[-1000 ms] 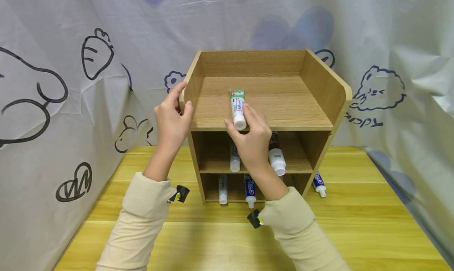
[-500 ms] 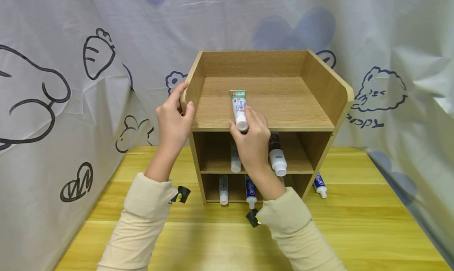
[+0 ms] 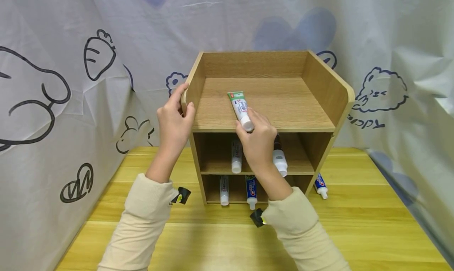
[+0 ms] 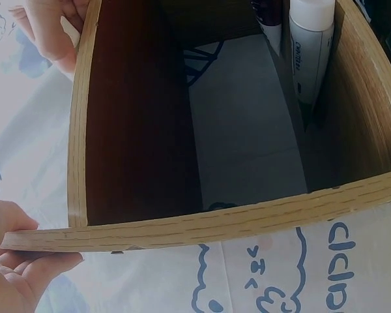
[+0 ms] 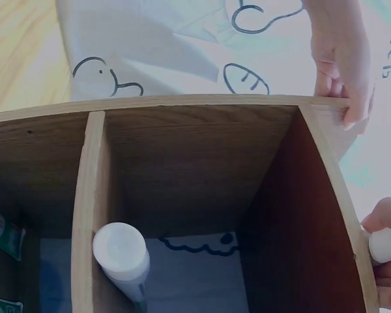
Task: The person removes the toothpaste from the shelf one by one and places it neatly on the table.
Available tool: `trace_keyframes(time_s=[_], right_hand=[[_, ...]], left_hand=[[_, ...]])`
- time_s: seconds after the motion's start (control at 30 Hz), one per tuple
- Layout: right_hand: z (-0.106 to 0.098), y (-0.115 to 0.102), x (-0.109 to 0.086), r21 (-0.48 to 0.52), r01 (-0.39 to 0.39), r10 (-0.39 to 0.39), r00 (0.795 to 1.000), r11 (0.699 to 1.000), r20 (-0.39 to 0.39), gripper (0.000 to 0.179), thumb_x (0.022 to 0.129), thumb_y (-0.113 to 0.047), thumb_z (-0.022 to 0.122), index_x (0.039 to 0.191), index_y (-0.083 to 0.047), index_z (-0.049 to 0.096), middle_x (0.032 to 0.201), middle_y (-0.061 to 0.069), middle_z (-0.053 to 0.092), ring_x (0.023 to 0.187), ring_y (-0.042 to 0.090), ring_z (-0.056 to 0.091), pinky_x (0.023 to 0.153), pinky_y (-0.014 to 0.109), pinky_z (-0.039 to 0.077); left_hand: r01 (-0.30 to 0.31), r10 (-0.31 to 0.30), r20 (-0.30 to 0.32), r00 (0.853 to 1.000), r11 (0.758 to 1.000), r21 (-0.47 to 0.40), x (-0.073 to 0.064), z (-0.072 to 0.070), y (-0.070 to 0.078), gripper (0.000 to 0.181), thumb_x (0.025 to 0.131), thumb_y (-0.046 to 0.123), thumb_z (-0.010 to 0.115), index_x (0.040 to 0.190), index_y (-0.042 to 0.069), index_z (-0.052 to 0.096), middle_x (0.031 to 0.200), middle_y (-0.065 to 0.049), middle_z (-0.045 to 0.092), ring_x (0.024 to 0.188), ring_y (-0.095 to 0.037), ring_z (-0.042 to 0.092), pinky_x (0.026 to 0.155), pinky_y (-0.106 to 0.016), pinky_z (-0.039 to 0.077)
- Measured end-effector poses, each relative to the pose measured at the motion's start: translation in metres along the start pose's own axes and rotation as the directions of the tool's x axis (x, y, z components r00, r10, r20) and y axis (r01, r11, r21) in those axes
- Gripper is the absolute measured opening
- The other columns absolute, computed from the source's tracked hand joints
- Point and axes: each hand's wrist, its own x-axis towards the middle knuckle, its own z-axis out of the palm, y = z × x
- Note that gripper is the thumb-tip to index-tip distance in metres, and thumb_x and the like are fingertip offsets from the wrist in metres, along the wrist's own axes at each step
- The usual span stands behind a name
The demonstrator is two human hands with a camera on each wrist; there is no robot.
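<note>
A white and green toothpaste tube lies at a slant on the top board of a wooden shelf unit, cap toward the front edge. My right hand holds it near the white cap, thumb on one side and fingers on the other. The right wrist view shows the cap between thumb and fingers. My left hand grips the front edge of the unit's left side panel. In the left wrist view, that hand has the panel between thumb and fingers.
On the middle shelf lie a white tube and a brown and white tube. The lower shelf holds a white tube and a blue tube. Another blue tube lies on the wooden table, right of the unit.
My right hand has shifted slightly right, swinging the tube's cap end rightward, so the tube now slants more. My left hand keeps its place on the side panel.
</note>
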Motion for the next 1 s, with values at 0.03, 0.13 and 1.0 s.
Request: trace_keyframes(time_s=[0.03,0.13,1.0], right_hand=[[-0.001,0.0,0.0,0.006,-0.005,0.005,1.0,1.0,0.004,0.035,0.076,-0.002,0.07,0.107,0.013,0.063,0.104,0.027,0.066,0.096,0.036,0.065,0.082,0.039,0.055],[-0.005,0.001,0.002,0.029,-0.017,0.017,1.0,0.999,0.003,0.034,0.075,-0.001,0.069,0.105,0.013,0.064,0.101,0.028,0.066,0.093,0.036,0.066,0.077,0.04,0.056],[-0.05,0.022,0.013,0.202,-0.204,0.196,0.979,0.958,0.059,0.032,0.073,-0.002,0.073,0.104,0.004,0.069,0.1,0.022,0.069,0.067,-0.004,0.056,0.054,0.003,0.045]], left_hand=[[0.0,0.0,-0.002,1.0,1.0,0.002,0.0,0.0,0.0,0.043,0.086,0.0,0.053,0.128,0.005,0.055,0.109,-0.025,0.065,0.083,-0.029,0.068,0.066,-0.036,0.057],[0.001,-0.001,-0.005,1.0,1.0,0.004,-0.001,0.0,0.0,0.043,0.085,0.0,0.053,0.128,0.004,0.055,0.109,-0.024,0.065,0.083,-0.029,0.068,0.065,-0.038,0.057],[-0.017,0.018,-0.013,1.0,1.0,0.023,0.0,0.002,-0.002,0.042,0.086,0.0,0.054,0.128,0.005,0.055,0.099,-0.025,0.068,0.071,-0.028,0.066,0.058,-0.033,0.051]])
